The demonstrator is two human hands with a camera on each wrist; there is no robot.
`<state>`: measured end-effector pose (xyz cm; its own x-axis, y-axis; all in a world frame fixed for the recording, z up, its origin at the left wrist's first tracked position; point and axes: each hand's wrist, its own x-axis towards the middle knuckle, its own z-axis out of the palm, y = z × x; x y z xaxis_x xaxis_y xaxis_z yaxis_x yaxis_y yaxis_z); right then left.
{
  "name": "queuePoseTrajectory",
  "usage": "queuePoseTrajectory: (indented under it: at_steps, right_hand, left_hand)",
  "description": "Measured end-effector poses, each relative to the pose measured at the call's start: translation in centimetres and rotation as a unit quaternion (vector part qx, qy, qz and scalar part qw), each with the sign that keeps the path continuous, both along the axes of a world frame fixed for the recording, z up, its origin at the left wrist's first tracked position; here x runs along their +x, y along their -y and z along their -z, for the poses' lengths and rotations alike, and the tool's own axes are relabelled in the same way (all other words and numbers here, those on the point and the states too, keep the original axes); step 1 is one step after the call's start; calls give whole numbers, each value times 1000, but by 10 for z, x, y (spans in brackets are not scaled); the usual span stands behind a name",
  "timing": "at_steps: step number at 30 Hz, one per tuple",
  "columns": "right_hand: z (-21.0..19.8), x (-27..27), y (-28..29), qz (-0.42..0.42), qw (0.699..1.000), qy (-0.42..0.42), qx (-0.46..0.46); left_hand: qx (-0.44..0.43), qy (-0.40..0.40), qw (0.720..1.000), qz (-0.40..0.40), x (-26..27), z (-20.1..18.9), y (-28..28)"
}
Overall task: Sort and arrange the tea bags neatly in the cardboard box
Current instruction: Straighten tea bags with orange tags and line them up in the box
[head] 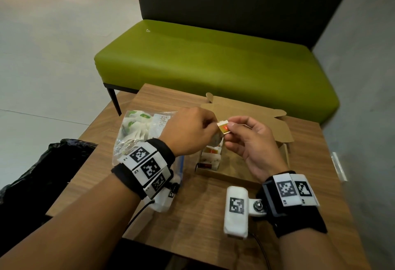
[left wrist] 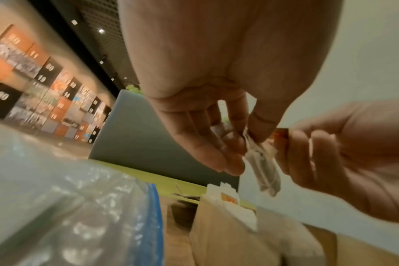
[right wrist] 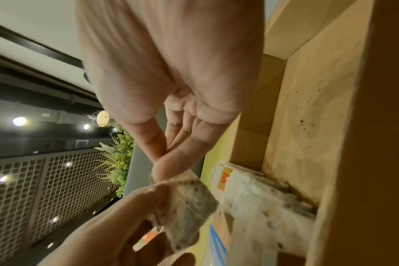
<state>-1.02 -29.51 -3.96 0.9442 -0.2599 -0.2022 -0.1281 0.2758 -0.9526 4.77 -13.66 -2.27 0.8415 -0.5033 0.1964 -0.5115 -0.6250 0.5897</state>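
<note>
Green bench: padded seat with a dark backrest, standing beyond the far edge of the table.

Table: wood-grain top carrying the box and the plastic bag.

Black bin liner: crumpled, beside the table's left edge.

Cardboard box: brown, open, lid flaps folded back toward the bench; sits right of centre on the table. Dark specks mark its inner wall in the right wrist view.

Plastic bag: clear, with a blue zip strip, lying just left of the box and partly under the left forearm; holds white sachets with green print.

Left hand: raised over the box's left end, thumb and fingertips pinched on the top of the tea bag in hand.

Right hand: raised over the box, thumb and forefinger pinched on the paper tag, remaining fingers loosely curled.

Row of tea bags: white with red-orange tags, standing on edge against the box's left wall; at least 3 tags visible.

Tea bag: 1 piece, pale filter paper with dark leaf showing through, hanging between the 2 hands above the row in the box.

Paper tag: yellow and red, held between the 2 hands.
</note>
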Motion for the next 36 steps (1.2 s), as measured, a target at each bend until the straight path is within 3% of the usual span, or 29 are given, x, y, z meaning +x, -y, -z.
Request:
queuePoseTrajectory:
  at_steps: [4, 8, 14, 16, 18, 23, 29, 36]
  right_hand:
    - [1, -1, -2, -4, 995, 13, -95]
    - [1, -1, -3, -7, 993, 13, -121]
    - [5, -3, 2, -46, 990, -15, -134]
    - [5, -3, 5, -33, 992, -18, -121]
    - [6, -3, 9, -6, 992, -20, -121]
    - [12, -5, 19, 15, 987, -31, -154]
    - [22, -4, 23, -4, 975, -66, -212]
    - [24, -11, 31, -58, 972, -75, -214]
  left_hand:
    - [-75, -88, 993, -4, 0, -4, 0]
    - [-143, -184, 972, 6, -2, -7, 0]
    - [-185, -211, 960, 5, 2, -2, 0]
    - [-147, -171, 974, 0, 4, 0, -2]
    - [-50, -132, 990, 19, 5, 0, -7]
    - [174, -90, 976, 100, 3, 4, -12]
    - [199, -15, 978, 68, -1, 11, -6]
    - [252, -52, 962, 87, -2, 10, -4]
